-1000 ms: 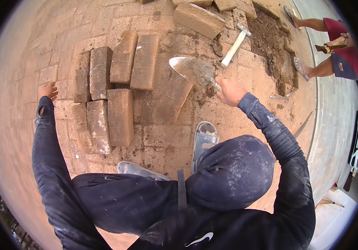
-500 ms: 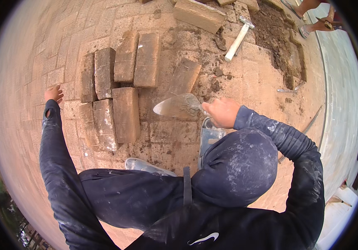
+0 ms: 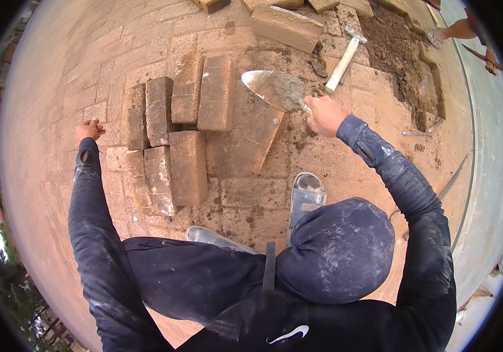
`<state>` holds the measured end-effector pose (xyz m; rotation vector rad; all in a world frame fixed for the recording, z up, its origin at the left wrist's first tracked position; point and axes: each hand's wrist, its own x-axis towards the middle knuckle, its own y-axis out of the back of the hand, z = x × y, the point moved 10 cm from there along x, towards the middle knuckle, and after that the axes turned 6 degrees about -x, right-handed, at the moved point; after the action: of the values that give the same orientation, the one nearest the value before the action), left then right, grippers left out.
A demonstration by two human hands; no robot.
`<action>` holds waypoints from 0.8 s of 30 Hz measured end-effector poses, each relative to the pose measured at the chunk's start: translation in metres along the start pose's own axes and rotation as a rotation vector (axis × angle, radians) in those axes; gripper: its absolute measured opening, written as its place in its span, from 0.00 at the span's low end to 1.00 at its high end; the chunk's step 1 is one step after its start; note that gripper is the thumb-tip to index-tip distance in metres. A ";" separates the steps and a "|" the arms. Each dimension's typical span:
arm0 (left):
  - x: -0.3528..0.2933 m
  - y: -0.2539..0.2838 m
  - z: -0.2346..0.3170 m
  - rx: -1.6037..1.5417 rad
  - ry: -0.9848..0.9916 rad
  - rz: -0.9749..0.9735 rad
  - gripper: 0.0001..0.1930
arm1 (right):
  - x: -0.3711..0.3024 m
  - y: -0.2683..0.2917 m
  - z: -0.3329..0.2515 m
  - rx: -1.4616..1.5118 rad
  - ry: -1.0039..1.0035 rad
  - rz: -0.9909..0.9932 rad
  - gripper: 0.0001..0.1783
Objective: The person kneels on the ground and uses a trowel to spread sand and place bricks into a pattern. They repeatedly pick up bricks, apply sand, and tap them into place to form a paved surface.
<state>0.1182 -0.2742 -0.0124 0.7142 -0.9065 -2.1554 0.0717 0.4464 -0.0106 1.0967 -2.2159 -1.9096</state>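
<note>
My right hand (image 3: pixel 326 115) grips the handle of a pointing trowel (image 3: pixel 275 89), its wide blade aimed left and smeared with grey dirt. The blade hangs over the upper part of a single brown paving brick (image 3: pixel 261 141) and hides it. Out to the left, my left hand (image 3: pixel 90 130) is held away from the bricks, fingers loosely bent and nothing visible in them. Between the hands stands a group of several brown paving bricks in two rows, among them a far brick (image 3: pixel 216 92) and a near brick (image 3: pixel 188 167), some with whitish marks.
A hammer (image 3: pixel 345 60) with a pale handle lies beyond my right hand. Past it is a dug-out strip of dark soil (image 3: pixel 393 56). More loose blocks (image 3: pixel 286 28) lie at the far side. Another person's leg (image 3: pixel 458 30) shows far right. My sandalled foot (image 3: pixel 307 196) is near the bricks.
My right hand has carried the trowel forward, away from my knee, so the blade now covers the single brick's far part rather than its near part. The left hand's fingers look more bent.
</note>
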 end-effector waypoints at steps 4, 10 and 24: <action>-0.021 0.017 0.021 -0.008 -0.007 0.092 0.22 | -0.034 -0.034 -0.070 -0.087 0.235 -0.226 0.15; -0.023 0.003 0.060 -0.010 -0.082 0.047 0.21 | -0.032 -0.024 -0.059 -0.039 0.184 -0.059 0.14; -0.116 -0.038 0.280 0.154 -0.729 -0.103 0.23 | -0.025 -0.002 0.014 -0.009 -0.021 0.013 0.13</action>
<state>-0.0184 -0.0575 0.1538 0.0105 -1.4348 -2.4958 0.0858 0.4710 -0.0056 1.0637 -2.2170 -1.9327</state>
